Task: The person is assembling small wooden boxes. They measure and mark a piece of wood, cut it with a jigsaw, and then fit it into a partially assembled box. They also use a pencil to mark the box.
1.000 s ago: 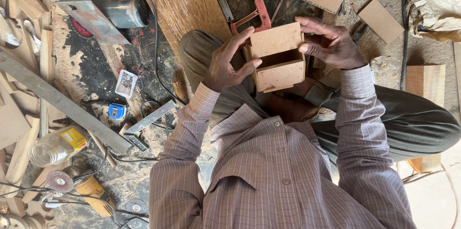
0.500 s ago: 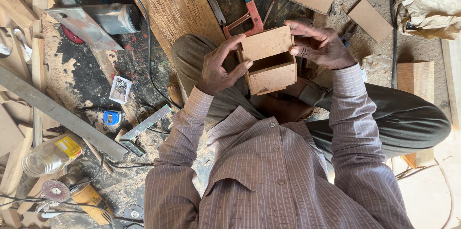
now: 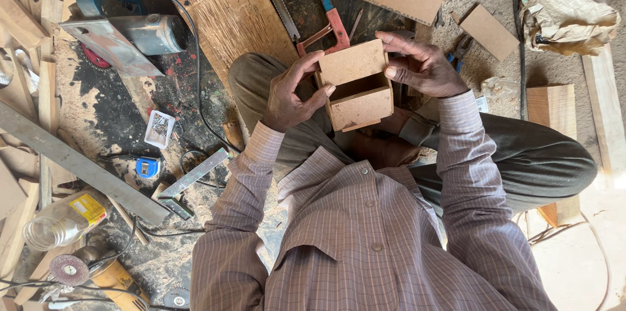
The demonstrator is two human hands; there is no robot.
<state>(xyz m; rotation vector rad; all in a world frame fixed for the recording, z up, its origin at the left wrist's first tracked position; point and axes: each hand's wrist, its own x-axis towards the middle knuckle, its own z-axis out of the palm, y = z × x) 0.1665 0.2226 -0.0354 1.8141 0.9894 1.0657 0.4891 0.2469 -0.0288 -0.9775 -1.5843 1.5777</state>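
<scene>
Both hands grip one box (image 3: 355, 86): left hand (image 3: 292, 92) clasps its nine o'clock side, right hand (image 3: 422, 66) its three o'clock side, held above the lap (floor below is cluttered). If the top panel is unglued, uneven squeezing could probably shift it askew.

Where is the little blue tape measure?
In the head view, the small blue tape measure lies on the sawdusty floor at the left, between the little box of nails above it and the metal square beside it.
</scene>
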